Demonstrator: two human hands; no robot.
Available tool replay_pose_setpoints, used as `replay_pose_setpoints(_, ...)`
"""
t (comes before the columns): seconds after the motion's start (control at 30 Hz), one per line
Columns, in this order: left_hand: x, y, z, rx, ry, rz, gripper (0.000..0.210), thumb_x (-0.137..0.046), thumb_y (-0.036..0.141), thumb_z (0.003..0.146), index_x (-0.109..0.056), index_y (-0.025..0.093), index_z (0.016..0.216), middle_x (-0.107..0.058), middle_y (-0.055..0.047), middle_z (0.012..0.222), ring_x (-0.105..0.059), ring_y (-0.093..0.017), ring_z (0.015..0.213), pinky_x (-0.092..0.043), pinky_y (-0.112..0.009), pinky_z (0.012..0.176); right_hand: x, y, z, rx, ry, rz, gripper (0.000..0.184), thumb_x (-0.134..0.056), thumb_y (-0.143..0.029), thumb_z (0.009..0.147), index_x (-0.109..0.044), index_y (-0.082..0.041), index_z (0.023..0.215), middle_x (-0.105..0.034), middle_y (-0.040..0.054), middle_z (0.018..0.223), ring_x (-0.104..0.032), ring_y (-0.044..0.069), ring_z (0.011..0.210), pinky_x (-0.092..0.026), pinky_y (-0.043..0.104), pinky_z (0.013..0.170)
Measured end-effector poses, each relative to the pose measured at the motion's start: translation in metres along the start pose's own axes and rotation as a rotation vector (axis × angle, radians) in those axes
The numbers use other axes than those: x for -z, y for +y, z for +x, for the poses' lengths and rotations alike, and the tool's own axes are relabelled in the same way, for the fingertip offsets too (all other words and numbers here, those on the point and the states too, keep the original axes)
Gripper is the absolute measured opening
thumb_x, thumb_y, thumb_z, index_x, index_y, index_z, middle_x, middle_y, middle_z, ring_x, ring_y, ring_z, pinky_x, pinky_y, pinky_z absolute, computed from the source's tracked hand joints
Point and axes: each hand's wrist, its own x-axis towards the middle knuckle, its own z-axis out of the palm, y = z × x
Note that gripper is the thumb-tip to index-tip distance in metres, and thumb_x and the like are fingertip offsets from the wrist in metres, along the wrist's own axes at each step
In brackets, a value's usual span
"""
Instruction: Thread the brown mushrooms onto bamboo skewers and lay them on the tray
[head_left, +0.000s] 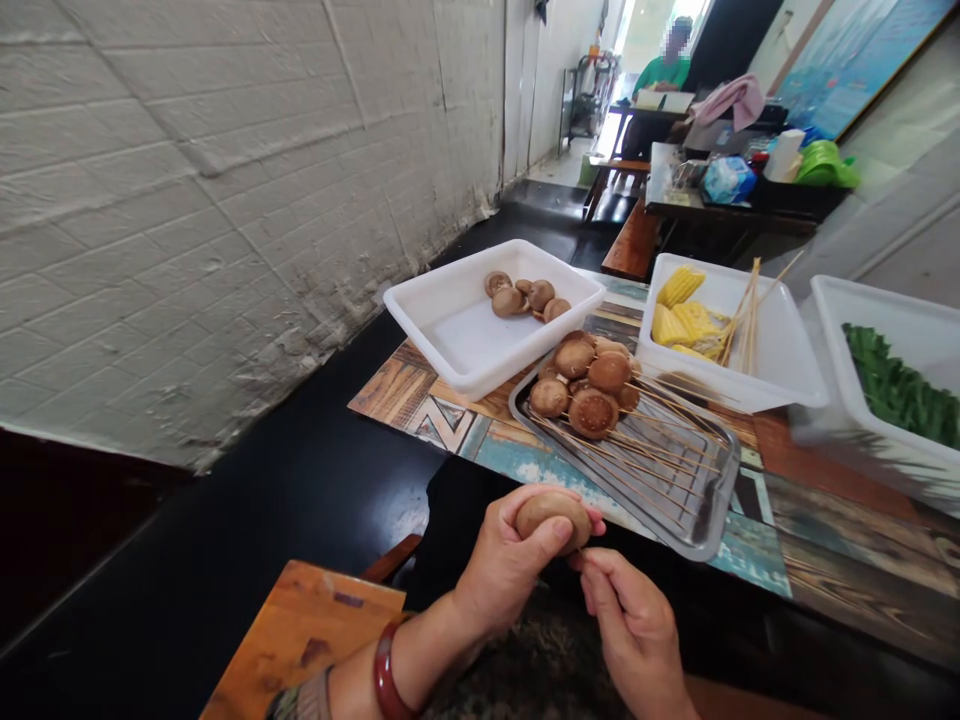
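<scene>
My left hand [510, 560] is closed around a brown mushroom [551, 515], thumb across its cap, in front of the table edge. Just below the mushroom, my right hand [626, 615] pinches a thin skewer [579, 552], of which only a short bit shows at the mushroom's underside. Beyond the hands, a metal tray [701, 545] bears several skewered mushrooms [592, 412] heaped at its left end, their sticks pointing right. Behind it on the left, a white tub [442, 345] holds several loose mushrooms [508, 302].
A white tub [795, 370] with corn pieces [682, 285] and upright skewers stands behind the tray. Right of it is another tub [825, 310] with green leaves [900, 390]. A wall [225, 200] runs along the left. A person in green [664, 72] sits at a far table.
</scene>
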Motion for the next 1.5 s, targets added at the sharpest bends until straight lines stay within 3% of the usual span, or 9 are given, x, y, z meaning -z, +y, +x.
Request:
replay_pose_setpoints(0.23,-0.001,-0.006,-0.003,0.086,-0.024,-0.051,0.03,-0.074,0.037,0.079,-0.072,0.011,0.094,-0.074,-0.012,0.095,-0.069,-0.025,0.089,-0.053,-0.037,0.086,0.002,-0.005,0.008,0.061,0.047,-0.058,0.028,-0.047,-0.018,0.096,-0.052,-0.022,0.068,-0.052,-0.0052,0.056,-0.049,0.01,0.046,-0.04,0.018,0.047)
replay_pose_setpoints(0.5,0.005,0.0,0.002,0.051,-0.01,0.026,0.039,-0.08,0.035,0.073,-0.07,0.015,0.104,-0.075,-0.011,0.104,-0.068,-0.024,0.099,-0.052,-0.032,0.087,0.0,0.001,0.01,-0.041,-0.058,0.041,0.032,-0.044,-0.024,0.098,-0.049,-0.022,0.066,-0.05,-0.0052,0.055,-0.049,0.01,0.049,-0.04,0.019,0.049)
replay_pose_setpoints(0.7,0.002,0.008,-0.003,0.029,-0.086,0.089,0.045,-0.078,0.038,0.075,-0.061,0.017,0.111,-0.073,-0.013,0.111,-0.069,-0.024,0.096,-0.053,-0.032,0.081,-0.002,0.007,0.01,-0.13,-0.083,0.18,0.027,-0.047,-0.029,0.099,-0.062,-0.02,0.078,-0.057,-0.0032,0.059,-0.054,0.012,0.051,-0.045,0.019,0.049)
replay_pose_setpoints(0.83,0.0,0.01,-0.003,-0.008,-0.142,0.09,0.049,-0.078,0.034,0.076,-0.053,0.019,0.116,-0.073,-0.013,0.113,-0.069,-0.023,0.1,-0.052,-0.032,0.086,-0.001,0.008,0.012,-0.114,-0.06,0.262,0.023,-0.05,-0.033,0.099,-0.069,-0.02,0.1,-0.074,0.0039,0.087,-0.069,0.017,0.074,-0.055,0.023,0.068)
replay_pose_setpoints(0.97,0.0,0.012,-0.004,-0.054,-0.186,0.167,0.053,-0.077,0.026,0.076,-0.05,0.021,0.121,-0.074,-0.011,0.113,-0.069,-0.022,0.103,-0.05,-0.032,0.092,0.0,0.006,0.015,-0.112,-0.027,0.293,0.024,-0.052,-0.036,0.098,-0.07,-0.023,0.109,-0.076,0.0058,0.105,-0.071,0.02,0.085,-0.058,0.028,0.077)
replay_pose_setpoints(1.27,0.001,0.017,-0.001,-0.042,-0.138,0.201,0.055,-0.078,0.028,0.075,-0.051,0.02,0.123,-0.075,-0.012,0.109,-0.07,-0.024,0.101,-0.05,-0.034,0.092,-0.001,0.002,0.022,-0.097,-0.021,0.288,0.023,-0.053,-0.038,0.097,-0.07,-0.023,0.102,-0.075,0.0047,0.094,-0.071,0.019,0.08,-0.058,0.028,0.075)
replay_pose_setpoints(1.33,0.003,0.015,0.003,0.003,-0.076,0.157,0.054,-0.077,0.034,0.076,-0.052,0.02,0.122,-0.075,-0.012,0.108,-0.069,-0.025,0.102,-0.051,-0.035,0.089,-0.002,0.004,0.021,-0.111,-0.049,0.264,0.023,-0.053,-0.036,0.097,-0.07,-0.021,0.093,-0.071,0.0028,0.08,-0.068,0.018,0.072,-0.056,0.025,0.069)
replay_pose_setpoints(1.4,0.006,0.011,0.008,0.034,-0.017,0.088,0.052,-0.077,0.04,0.077,-0.054,0.02,0.119,-0.075,-0.012,0.108,-0.069,-0.027,0.101,-0.052,-0.035,0.087,-0.004,0.009,0.019,-0.13,-0.106,0.276,0.029,-0.047,-0.035,0.1,-0.066,-0.02,0.083,-0.062,-0.0016,0.062,-0.059,0.013,0.052,-0.049,0.019,0.052)
replay_pose_setpoints(1.5,0.013,0.006,0.016,0.044,-0.007,-0.005,0.052,-0.077,0.047,0.074,-0.06,0.019,0.115,-0.073,-0.014,0.112,-0.068,-0.027,0.1,-0.052,-0.037,0.087,-0.007,0.016,0.015,-0.203,-0.14,0.321,0.035,-0.045,-0.037,0.101,-0.06,-0.019,0.075,-0.056,-0.003,0.059,-0.052,0.01,0.046,-0.044,0.019,0.048)
